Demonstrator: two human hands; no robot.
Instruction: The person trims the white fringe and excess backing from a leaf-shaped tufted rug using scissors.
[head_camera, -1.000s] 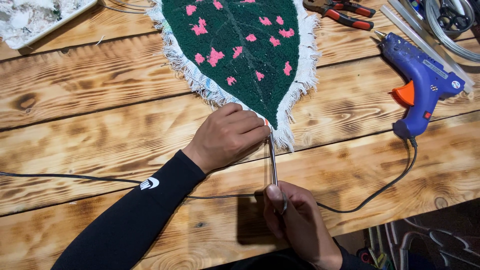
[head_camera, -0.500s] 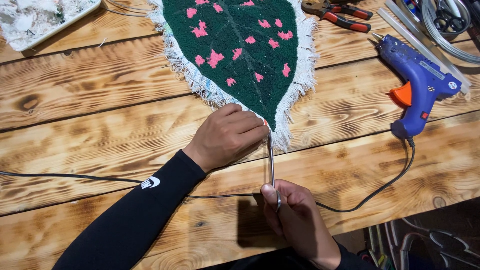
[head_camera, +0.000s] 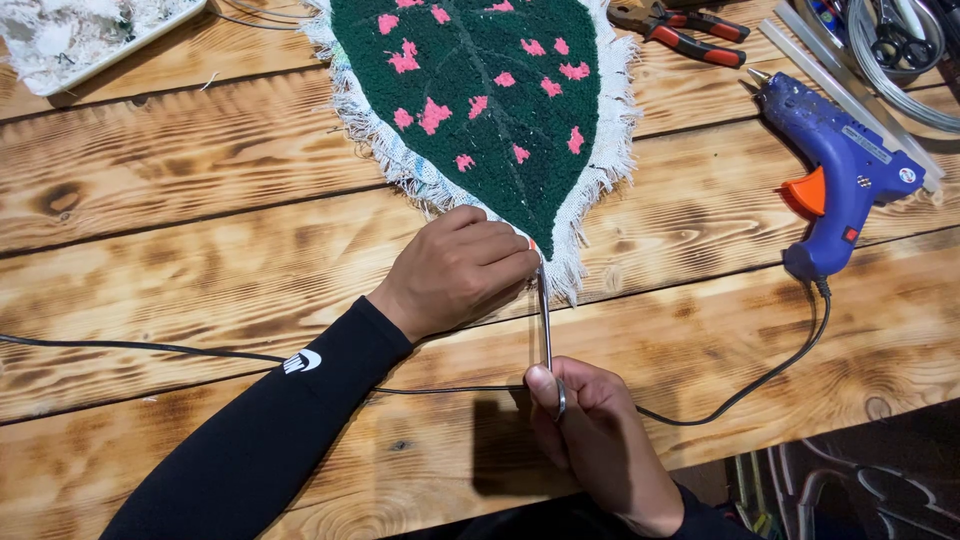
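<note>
I am at a big wooden bench (head_camera: 200, 200) with dark burnt stripes in the wood. On it lies a leaf-shaped rug (head_camera: 480, 90), dark green with pink spots and a white fuzzy edge all around. Its pointed tip faces me.

To the right of the rug rests a blue glue gun (head_camera: 840, 170) with an orange trigger. Its black cord (head_camera: 760, 380) runs from the handle across the bench, under my hands and off to the left.

My left hand (head_camera: 455, 270) is curled shut and pinches the pointed tip of the rug, pressing it down on the bench. My right hand (head_camera: 595, 440) is closed around the bottom end of a thin metal tool (head_camera: 545, 320). My thumb lies along it. The tool points up from my right hand to the rug's tip, and its top end meets the tip right by my left fingers.

At the top of the bench, just past the rug, lie pliers (head_camera: 685, 25) with red and black handles. Beside the glue gun are clear glue sticks (head_camera: 800, 40).
</note>
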